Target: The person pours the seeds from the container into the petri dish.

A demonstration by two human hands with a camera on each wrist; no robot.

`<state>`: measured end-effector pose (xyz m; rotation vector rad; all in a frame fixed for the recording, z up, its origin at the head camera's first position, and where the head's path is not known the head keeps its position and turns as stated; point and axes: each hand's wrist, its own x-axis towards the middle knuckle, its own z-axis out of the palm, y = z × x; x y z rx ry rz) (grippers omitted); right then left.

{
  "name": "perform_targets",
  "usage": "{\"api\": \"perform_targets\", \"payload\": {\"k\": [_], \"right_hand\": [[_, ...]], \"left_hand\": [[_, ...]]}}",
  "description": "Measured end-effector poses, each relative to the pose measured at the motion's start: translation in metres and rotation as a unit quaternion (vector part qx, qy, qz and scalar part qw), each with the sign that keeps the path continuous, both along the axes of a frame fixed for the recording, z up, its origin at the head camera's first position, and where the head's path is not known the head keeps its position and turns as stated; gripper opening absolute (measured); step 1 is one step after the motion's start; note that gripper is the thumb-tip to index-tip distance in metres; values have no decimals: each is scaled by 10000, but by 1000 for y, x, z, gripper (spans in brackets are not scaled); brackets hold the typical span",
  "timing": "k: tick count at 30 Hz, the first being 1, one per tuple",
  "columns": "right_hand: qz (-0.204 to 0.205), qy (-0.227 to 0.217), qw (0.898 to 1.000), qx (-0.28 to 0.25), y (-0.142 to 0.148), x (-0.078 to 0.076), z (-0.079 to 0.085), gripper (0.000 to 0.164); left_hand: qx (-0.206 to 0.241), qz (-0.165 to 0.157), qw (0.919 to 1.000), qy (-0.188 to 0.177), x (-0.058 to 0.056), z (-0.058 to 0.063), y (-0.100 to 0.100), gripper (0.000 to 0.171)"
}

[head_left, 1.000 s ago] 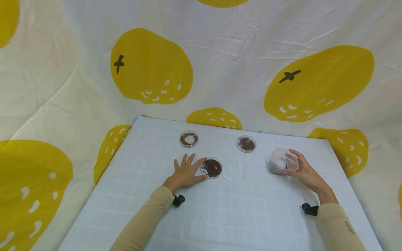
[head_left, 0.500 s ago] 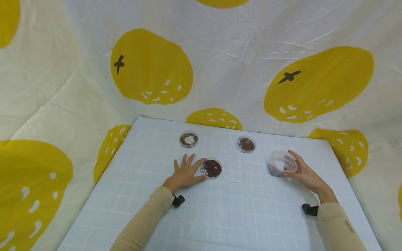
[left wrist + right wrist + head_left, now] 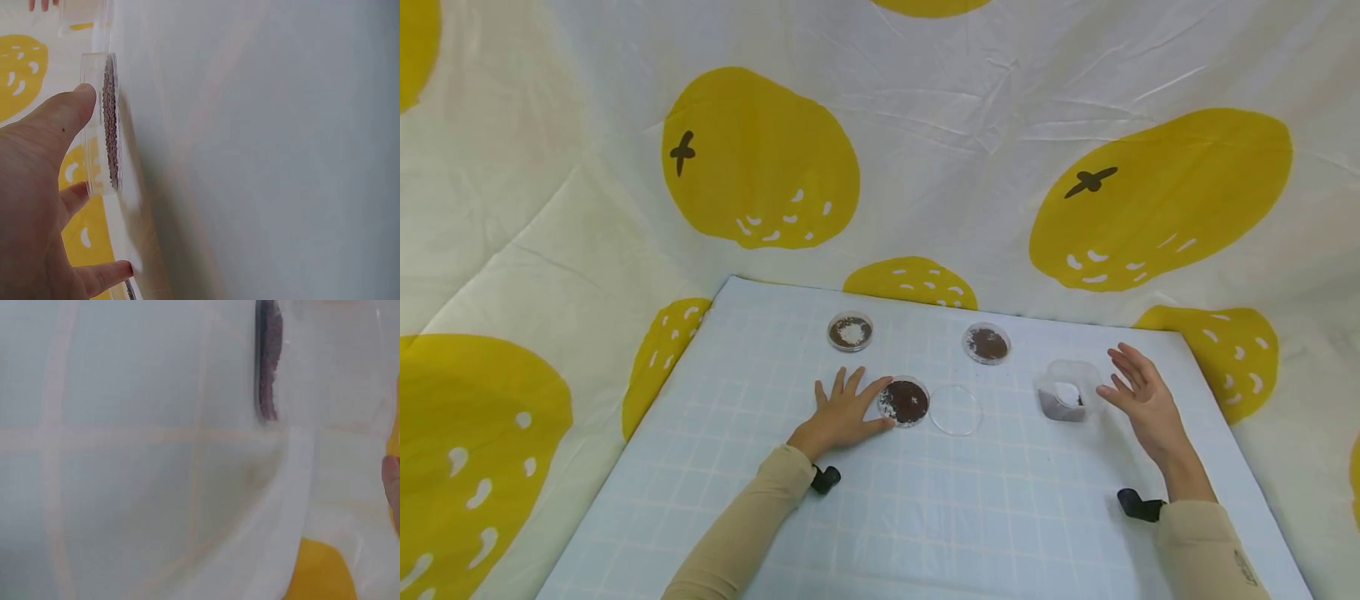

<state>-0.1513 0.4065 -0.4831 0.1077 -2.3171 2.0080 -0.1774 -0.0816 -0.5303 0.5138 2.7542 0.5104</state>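
My left hand (image 3: 841, 414) holds a clear petri dish (image 3: 906, 402) of dark brown granules with a few white bits by its edge, between thumb and index finger; the other fingers spread out. In the left wrist view the thumb (image 3: 78, 103) rests on the side wall of the dish. My right hand (image 3: 1150, 408) is apart from everything, its fingers loosely bent, just right of a clear square plastic tub (image 3: 1067, 392). Brown material and a white round thing lie in the tub. The right wrist view shows the tub's brown contents (image 3: 270, 362) and one fingertip.
A clear round lid (image 3: 957, 410) lies right of the held dish. Behind stand two more petri dishes, a left dish (image 3: 851, 332) with white on brown and a right dish (image 3: 987, 343) of mostly brown. A fruit-patterned curtain (image 3: 925, 167) hangs behind the table.
The tub was tilted in my right hand and has come down flat on the table. That hand has let go and moved up and right. My left hand stays on its dish.
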Motion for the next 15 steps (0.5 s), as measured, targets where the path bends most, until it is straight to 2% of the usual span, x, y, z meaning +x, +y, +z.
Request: {"api": "perform_targets", "payload": {"k": [3, 8, 15], "right_hand": [[60, 264, 9987, 421, -10, 3, 9, 81], [220, 625, 9895, 1281, -32, 5, 20, 82], [610, 717, 9722, 2144, -74, 6, 25, 90]], "left_hand": [[-6, -11, 10000, -10, 0, 0, 0, 80], [16, -18, 10000, -28, 1, 0, 0, 79], [22, -12, 10000, -57, 2, 2, -1, 79]]}}
